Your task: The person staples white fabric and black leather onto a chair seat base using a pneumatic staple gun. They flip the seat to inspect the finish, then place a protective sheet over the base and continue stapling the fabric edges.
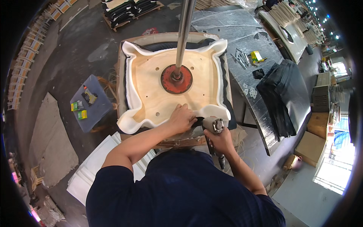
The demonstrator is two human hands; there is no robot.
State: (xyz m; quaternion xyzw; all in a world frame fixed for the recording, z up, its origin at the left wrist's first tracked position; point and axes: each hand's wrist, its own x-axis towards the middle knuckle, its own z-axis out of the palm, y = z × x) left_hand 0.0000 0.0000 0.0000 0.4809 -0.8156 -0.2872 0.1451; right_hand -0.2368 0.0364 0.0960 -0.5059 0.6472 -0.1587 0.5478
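The board [204, 81], rimmed by white foam [127, 125], has a red disc [167, 84] on its middle. At the board's near edge, the left hand [182, 119] bends over the foam (whether it pinches, I cannot tell); at the board's near right, the right hand [222, 140] clasps a gun [210, 123].

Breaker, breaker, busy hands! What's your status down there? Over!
Left grip at near edge of wooden panel. Right grip around grey-headed tool. White padding around panel's rim. Possibly in the way: red disc on metal pole, mid-panel.
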